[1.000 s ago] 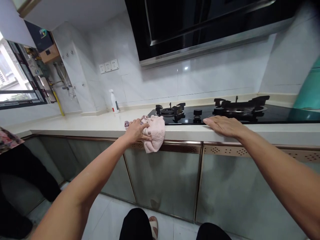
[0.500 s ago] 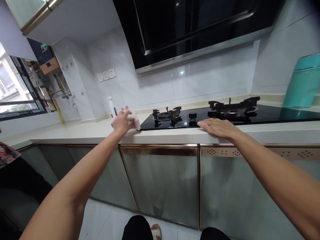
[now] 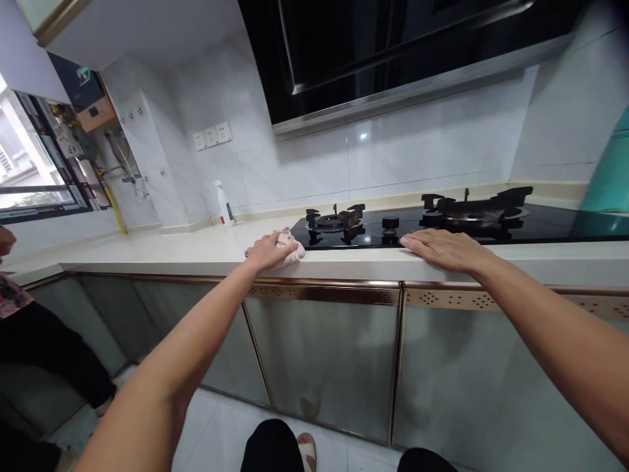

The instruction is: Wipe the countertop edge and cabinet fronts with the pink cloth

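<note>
A crumpled pale pink cloth [image 3: 293, 248] is bunched under my left hand [image 3: 268, 252], whose fingers close on it at the left corner of the black gas hob [image 3: 366, 237]. The cloth rests on the white countertop [image 3: 196, 249]. My right hand [image 3: 442, 249] lies flat, fingers stretched out, on the counter's front edge, its fingertips by the hob's rim. Near those fingertips is a black control knob [image 3: 390, 223]. The left burner [image 3: 335, 221] stands between my hands, and the right burner [image 3: 472, 208] lies behind my right hand.
A white spray bottle [image 3: 223, 204] stands against the wall at the back left. On the far right is a turquoise container [image 3: 609, 174]. The black range hood [image 3: 393, 59] slants overhead. Another person [image 3: 44, 341] stands at the left edge, beside the cabinets.
My left hand has come down and to the right with the cloth, reaching the hob's left corner. My right hand stays flat at the counter edge. The view has shifted slightly.
</note>
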A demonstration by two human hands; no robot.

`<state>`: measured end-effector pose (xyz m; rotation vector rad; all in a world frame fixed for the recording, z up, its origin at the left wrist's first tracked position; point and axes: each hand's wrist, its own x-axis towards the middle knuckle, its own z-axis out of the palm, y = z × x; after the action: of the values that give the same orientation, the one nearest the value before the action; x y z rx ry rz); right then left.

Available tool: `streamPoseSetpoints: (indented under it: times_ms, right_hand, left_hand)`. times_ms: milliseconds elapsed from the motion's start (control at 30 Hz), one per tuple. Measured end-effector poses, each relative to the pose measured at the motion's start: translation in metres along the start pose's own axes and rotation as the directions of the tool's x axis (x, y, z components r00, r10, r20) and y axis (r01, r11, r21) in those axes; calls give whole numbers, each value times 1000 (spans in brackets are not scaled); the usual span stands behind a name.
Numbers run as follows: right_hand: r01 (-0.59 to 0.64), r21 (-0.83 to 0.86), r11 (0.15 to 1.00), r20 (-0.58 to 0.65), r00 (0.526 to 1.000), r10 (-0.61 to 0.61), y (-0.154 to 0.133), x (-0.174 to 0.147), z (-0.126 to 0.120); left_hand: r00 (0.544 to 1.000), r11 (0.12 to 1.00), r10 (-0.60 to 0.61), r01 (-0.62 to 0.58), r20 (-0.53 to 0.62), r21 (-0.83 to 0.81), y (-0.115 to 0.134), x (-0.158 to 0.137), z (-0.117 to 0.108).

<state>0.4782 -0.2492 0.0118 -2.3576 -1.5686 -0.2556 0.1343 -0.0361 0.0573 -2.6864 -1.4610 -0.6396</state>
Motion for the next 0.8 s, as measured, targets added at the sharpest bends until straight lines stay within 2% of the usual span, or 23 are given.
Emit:
streamPoseSetpoints:
  times_ms: [133, 233, 333, 433, 500, 567, 667, 733, 800]
  right_hand:
    - [-8, 14, 1000, -22, 1000, 8, 3, 3, 3]
    - [-5, 13, 1000, -13, 1000, 6, 5, 6, 5]
    - [-5, -5, 1000, -24, 1000, 5, 7, 7, 6]
    - [-11, -12, 1000, -35, 999, 10, 8, 7, 7]
    - [-12, -14, 1000, -32, 999, 11, 10, 7, 7]
    - [-10, -20, 1000, -13, 1000, 10, 12, 7, 8]
    - [-9, -37, 999, 23, 1000, 10, 15, 9, 8]
    - [-2, -52, 999, 43, 999, 4, 18, 11, 8]
    - [18, -62, 998, 51, 999, -15, 19, 12, 9]
  left_hand:
    - [999, 999, 36, -36, -13, 30, 12, -3, 9]
    - [992, 993, 110, -108, -58, 45, 34, -15, 11]
    - [964, 966, 255, -257, -79, -15, 75, -26, 24]
    - [912, 912, 402, -406, -78, -50, 128, -28, 39]
    - [889, 886, 456, -458, -45, -75, 158, -24, 45]
    - [880, 875, 475, -472, 4, -110, 175, -18, 46]
    - [883, 881, 464, -452, 68, -139, 170, -8, 41]
    - [908, 910, 408, -394, 101, -133, 149, -3, 37]
    - [942, 945, 319, -307, 107, -115, 117, 1, 33]
